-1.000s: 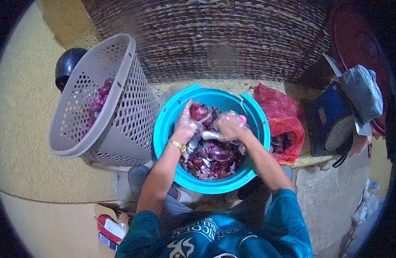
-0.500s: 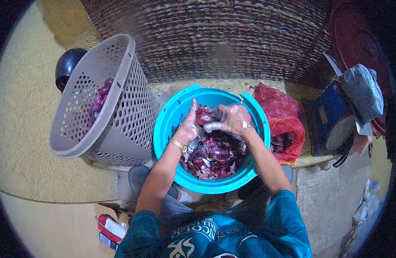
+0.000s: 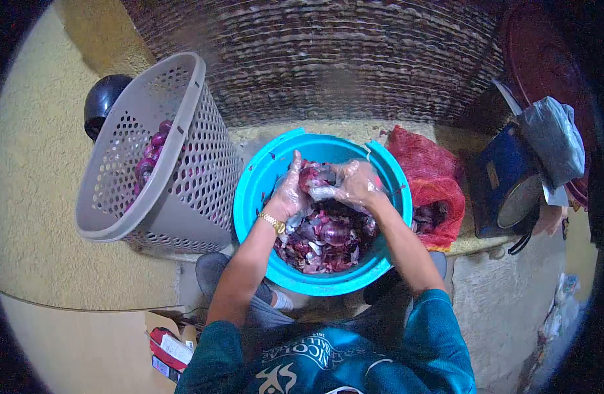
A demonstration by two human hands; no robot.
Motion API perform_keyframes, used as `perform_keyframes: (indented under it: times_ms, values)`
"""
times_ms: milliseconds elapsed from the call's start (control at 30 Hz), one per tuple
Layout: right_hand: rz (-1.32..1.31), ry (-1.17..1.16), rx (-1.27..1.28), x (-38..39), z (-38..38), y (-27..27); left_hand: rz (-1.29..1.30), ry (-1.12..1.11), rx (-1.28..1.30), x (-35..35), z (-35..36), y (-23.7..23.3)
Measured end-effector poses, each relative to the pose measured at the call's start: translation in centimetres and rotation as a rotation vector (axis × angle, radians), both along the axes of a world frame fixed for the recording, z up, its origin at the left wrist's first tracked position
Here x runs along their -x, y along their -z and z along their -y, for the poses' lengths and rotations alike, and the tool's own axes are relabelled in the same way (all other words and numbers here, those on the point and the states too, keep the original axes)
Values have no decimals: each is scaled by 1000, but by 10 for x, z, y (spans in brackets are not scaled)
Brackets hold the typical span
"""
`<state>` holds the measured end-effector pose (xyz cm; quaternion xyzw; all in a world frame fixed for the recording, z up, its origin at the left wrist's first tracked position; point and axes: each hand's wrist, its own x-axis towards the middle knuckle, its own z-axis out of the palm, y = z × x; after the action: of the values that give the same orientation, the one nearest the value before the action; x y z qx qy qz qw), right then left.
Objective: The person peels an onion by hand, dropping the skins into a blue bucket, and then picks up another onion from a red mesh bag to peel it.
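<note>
Left of the teal tub (image 3: 249, 197) leans a grey basket (image 3: 197, 171). Over the tub's far half, the left hand (image 3: 289, 194) has its grip clamped on 1 red onion (image 3: 310, 176). The right hand (image 3: 360, 184) is closed on a knife (image 3: 318, 192). The onion looks firm, light and probably slippery, so it is best cupped round its belly. I cannot tell which way its axis points.

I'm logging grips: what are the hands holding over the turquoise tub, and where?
A red onion, gripped at its sides between the left hand and right hand; exact finger contact is blurred.
</note>
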<state>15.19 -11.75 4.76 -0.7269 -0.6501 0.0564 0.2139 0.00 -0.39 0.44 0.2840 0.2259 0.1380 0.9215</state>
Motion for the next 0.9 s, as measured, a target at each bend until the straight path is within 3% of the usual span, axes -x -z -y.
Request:
perform_keyframes:
  times_ms: [133, 467, 567, 733, 800, 867, 900]
  values:
    - [28, -35, -77, -4, -6, 18, 44, 47, 15, 3, 5, -10]
    - [40, -87, 98, 0, -4, 0, -64, 3, 17, 0, -4, 10]
    - [113, -139, 101, 5, 0, -8, 30, -47, 27, -1, -5, 11]
    - [237, -292, 114, 8, -1, 3, -121, -308, 57, 3, -3, 1]
    - [242, -309, 161, 7, 1, 0, -87, -266, 62, 4, -5, 0]
    - [165, -253, 105, 3, 2, -1, -24, -192, 122, 4, -1, -8]
    - [-22, -218, -4, 3, 5, -5, -25, -192, 122, 3, -1, -7]
